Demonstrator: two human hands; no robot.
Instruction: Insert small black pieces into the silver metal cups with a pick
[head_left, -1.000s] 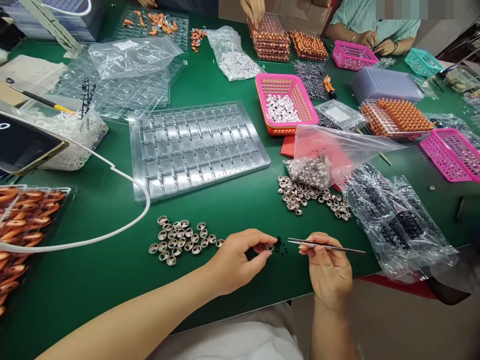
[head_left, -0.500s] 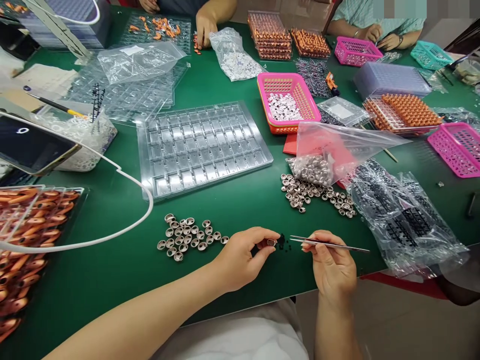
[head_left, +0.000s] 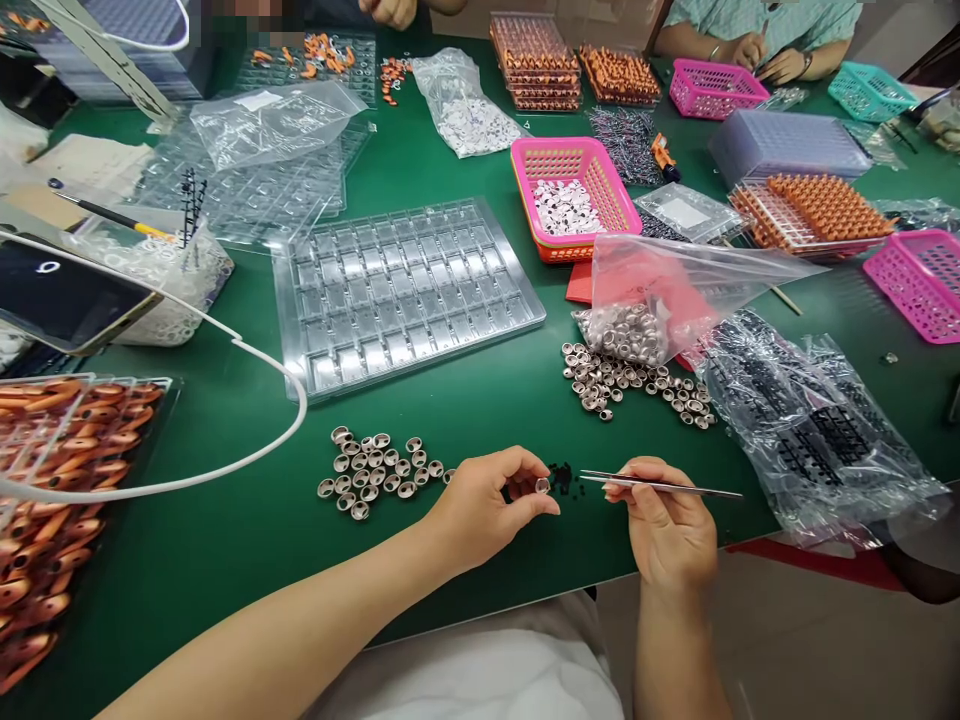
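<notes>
My left hand (head_left: 487, 510) is closed on a small silver metal cap (head_left: 542, 486), held between fingers and thumb just above the table. Beside it lies a little heap of tiny black pieces (head_left: 562, 477). In my right hand (head_left: 670, 530) is a pair of metal tweezers (head_left: 709, 490), lying nearly level with the tips pointing left, close to the black pieces. Whether the tips pinch anything is too small to tell. A loose group of silver caps (head_left: 367, 470) sits left of my left hand. More silver caps (head_left: 600, 375) are spread beyond my hands, in front of a bag of them.
A clear compartment tray (head_left: 416, 290) lies mid-table. A pink basket (head_left: 521, 185) holds white pieces. Plastic bags of black parts (head_left: 817, 430) lie at right, an orange-part tray (head_left: 52, 480) at left. A white cable (head_left: 247, 455) loops across the table. Two other people work opposite.
My left thumb has moved slightly away from the fingertips, and the metal cap shows more of its opening. The tweezers stay almost still. Across the table, a person's hand has withdrawn from the orange pieces.
</notes>
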